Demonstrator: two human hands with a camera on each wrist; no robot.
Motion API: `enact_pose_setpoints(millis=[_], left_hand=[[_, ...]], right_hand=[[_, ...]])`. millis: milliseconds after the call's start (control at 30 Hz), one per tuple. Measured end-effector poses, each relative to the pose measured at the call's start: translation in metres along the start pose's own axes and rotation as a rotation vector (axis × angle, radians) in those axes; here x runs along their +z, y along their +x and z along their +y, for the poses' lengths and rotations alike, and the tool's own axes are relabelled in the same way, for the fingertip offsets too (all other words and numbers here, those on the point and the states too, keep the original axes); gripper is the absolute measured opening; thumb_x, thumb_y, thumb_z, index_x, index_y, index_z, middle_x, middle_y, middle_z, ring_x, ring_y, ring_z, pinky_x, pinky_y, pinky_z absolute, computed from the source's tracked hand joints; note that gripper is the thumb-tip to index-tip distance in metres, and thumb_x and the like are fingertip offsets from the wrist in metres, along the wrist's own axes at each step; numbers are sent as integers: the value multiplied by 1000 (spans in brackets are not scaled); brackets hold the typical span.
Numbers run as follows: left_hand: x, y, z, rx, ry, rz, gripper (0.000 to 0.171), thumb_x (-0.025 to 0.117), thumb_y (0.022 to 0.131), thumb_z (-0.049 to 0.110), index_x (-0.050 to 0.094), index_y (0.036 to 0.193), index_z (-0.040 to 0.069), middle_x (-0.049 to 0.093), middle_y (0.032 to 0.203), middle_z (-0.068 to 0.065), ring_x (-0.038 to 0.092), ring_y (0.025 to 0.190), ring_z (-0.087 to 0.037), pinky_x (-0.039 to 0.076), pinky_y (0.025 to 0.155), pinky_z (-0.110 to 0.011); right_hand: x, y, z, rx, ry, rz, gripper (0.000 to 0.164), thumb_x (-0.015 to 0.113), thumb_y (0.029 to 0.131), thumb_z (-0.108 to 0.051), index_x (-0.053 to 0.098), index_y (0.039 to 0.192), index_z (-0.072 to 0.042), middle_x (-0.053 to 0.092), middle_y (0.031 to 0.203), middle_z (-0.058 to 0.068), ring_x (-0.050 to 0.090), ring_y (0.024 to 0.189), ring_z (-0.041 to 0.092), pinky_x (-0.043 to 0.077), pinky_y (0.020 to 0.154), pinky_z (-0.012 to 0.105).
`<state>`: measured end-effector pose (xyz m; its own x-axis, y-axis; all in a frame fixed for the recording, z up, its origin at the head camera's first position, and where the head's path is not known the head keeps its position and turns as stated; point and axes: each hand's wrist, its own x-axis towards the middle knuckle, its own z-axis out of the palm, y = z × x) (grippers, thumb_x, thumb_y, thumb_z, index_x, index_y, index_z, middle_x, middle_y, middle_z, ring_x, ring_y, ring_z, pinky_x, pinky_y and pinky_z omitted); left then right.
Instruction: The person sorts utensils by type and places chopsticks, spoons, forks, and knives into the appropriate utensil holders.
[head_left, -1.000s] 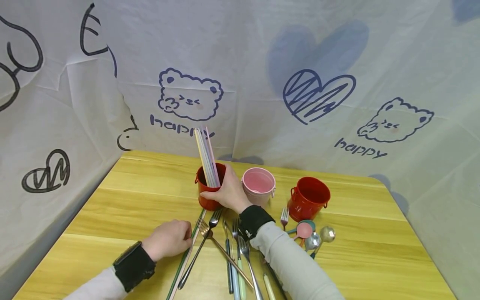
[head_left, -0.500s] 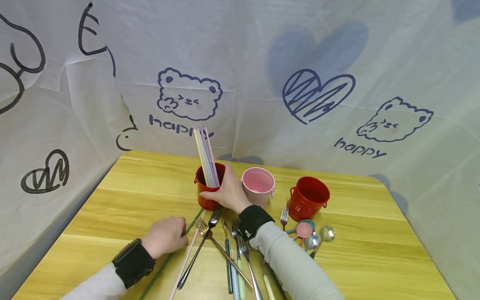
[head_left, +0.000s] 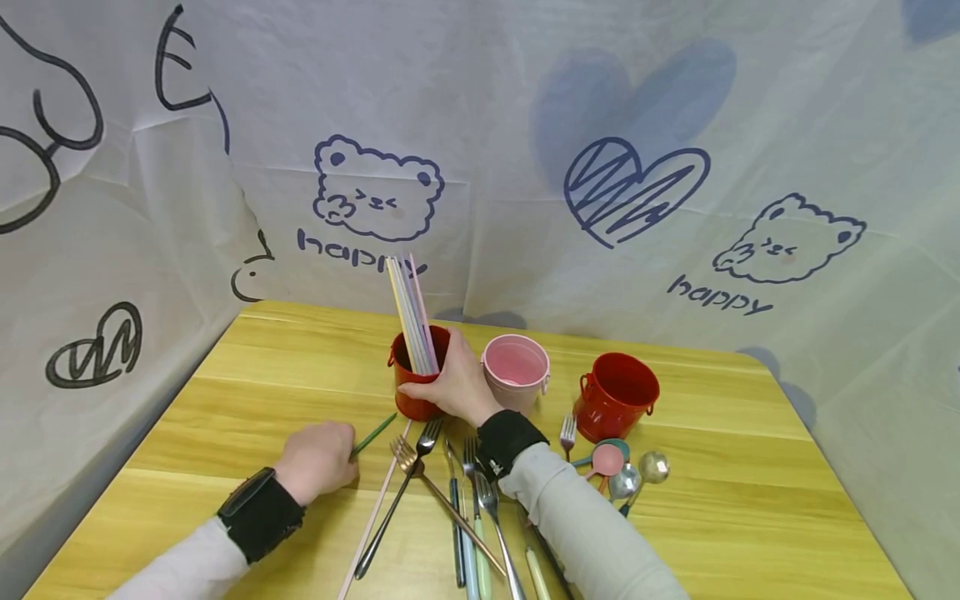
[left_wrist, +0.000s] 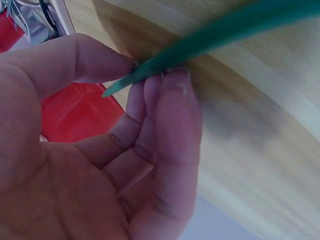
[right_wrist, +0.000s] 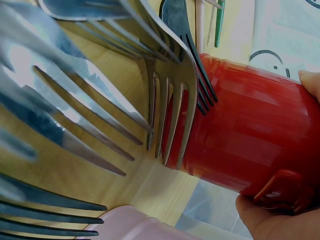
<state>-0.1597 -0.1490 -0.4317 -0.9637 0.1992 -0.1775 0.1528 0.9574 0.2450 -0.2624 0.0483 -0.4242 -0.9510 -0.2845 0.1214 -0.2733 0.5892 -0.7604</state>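
My left hand (head_left: 318,460) pinches a green straw (head_left: 374,436) between thumb and fingertips, low over the left part of the table. In the left wrist view the straw (left_wrist: 200,42) slants across the fingertips, with a pointed end showing past the thumb. My right hand (head_left: 459,382) grips the left red bucket (head_left: 414,402) around its side near the rim. Several pastel straws (head_left: 411,312) stand upright in that bucket, leaning slightly left. A pink straw (head_left: 375,508) lies on the table to the right of my left hand.
Several forks (head_left: 487,496) lie in a crossing pile in front of the buckets. A pink bucket (head_left: 517,362) and another red bucket (head_left: 617,398) stand to the right. Several spoons (head_left: 624,482) lie before the second red bucket. White cloth (head_left: 480,125) hangs behind the table (head_left: 750,500).
My left hand has moved left, drawing the green straw away from the pink one. The right hand and its bucket have stayed in place.
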Motion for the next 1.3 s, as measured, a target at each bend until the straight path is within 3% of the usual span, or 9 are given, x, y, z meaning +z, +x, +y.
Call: enact_pose_setpoints(millis=[200,333,633,1033,1300], left_hand=[[-8,1,-4,17,-36,16,23,70,76,16,49,71,9,48,61,-3,47,53,-18,39,44,-30],[-16,4,-8,51,-60,51,20,67,79,14,50,75,7,48,61,-3,47,53,-18,39,44,-30],[-30,9,-14,59,-129,52,10,59,87,9,55,89,-1,54,71,-6,49,59,-18,43,51,-31],[-57,15,-16,98,-222,229,14,55,89,7,52,97,-4,54,70,-6,46,54,-16,39,49,-30],[-70,27,-14,151,-258,421,19,51,91,8,53,103,-6,63,82,-15,54,59,-19,46,51,-33]], right_hand=[[0,0,-1,2,0,-1,91,84,66,-38,33,137,-14,48,129,3,49,115,19,42,100,37],[0,1,0,-6,-5,1,91,84,66,-38,33,137,-13,48,130,3,50,115,19,42,100,37],[0,2,1,-10,-20,2,91,84,66,-38,32,137,-14,48,130,3,49,115,17,42,100,36],[0,2,0,1,-31,1,91,84,67,-38,32,138,-14,48,131,3,48,116,17,42,100,37],[0,1,0,2,-22,-2,91,84,66,-38,32,137,-14,47,131,3,48,115,17,42,100,37]])
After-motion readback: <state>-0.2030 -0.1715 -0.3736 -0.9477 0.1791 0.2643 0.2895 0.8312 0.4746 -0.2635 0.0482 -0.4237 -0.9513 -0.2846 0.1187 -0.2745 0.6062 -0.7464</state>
